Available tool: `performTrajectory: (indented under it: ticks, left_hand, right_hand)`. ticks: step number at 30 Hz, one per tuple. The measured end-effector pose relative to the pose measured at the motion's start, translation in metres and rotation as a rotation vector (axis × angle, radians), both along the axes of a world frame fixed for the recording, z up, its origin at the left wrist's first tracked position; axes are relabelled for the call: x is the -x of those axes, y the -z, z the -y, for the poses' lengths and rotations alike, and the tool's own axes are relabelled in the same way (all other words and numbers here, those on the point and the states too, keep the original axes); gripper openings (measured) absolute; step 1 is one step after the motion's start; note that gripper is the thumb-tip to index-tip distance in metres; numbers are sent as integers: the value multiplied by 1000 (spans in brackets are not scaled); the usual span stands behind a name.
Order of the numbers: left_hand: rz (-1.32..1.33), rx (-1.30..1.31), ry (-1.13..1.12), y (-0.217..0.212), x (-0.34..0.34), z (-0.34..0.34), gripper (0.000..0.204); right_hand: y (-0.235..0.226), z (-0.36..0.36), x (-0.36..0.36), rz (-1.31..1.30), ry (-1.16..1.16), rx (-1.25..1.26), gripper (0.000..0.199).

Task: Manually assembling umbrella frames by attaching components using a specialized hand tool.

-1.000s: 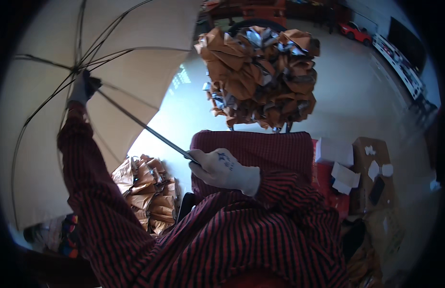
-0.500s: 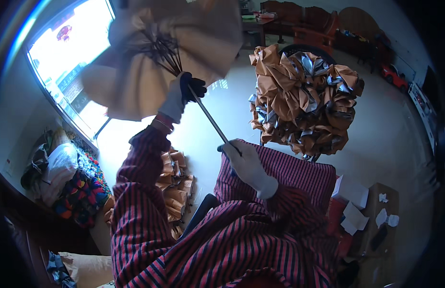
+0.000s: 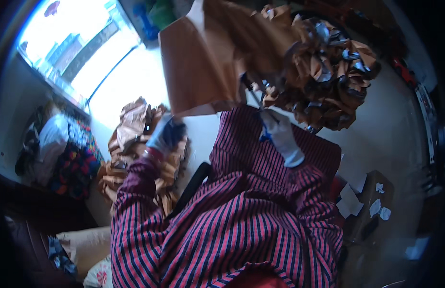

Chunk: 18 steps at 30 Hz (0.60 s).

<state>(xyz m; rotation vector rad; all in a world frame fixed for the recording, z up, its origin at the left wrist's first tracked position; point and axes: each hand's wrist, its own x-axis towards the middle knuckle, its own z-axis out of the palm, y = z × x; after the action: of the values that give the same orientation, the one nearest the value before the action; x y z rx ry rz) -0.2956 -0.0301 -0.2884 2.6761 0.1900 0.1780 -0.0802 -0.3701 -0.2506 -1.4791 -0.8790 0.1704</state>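
A tan umbrella [image 3: 203, 67] hangs collapsed in front of me, its canopy drooping in loose folds. My right hand [image 3: 280, 134], in a white glove, grips its thin metal shaft near the lower end. My left hand [image 3: 167, 134], gloved and blurred, is lower and to the left, off the umbrella. It hovers over a heap of folded tan umbrellas [image 3: 131, 144] on the floor. Whether its fingers hold anything is unclear. My striped red and dark sleeves fill the lower middle.
A large pile of crumpled tan and silver umbrellas [image 3: 333, 72] lies at upper right. A bright window [image 3: 74, 53] is at upper left, with bags and bundles [image 3: 59, 153] below it. Paper scraps [image 3: 371, 201] lie on a box at right.
The umbrella has gone from fully open to collapsed. My left hand left its top and dropped toward the heap on the left. My right hand kept hold of the shaft.
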Motion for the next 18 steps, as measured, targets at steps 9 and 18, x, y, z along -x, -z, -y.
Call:
performTrajectory:
  ticks: [9, 18]
  left_hand:
    - [971, 584, -192, 31, -102, 16, 43]
    - [983, 1205, -381, -11, -143, 100, 39]
  right_hand:
    - [27, -12, 47, 221, -233, 445, 29]
    - [-9, -5, 46, 352, 512, -124, 49]
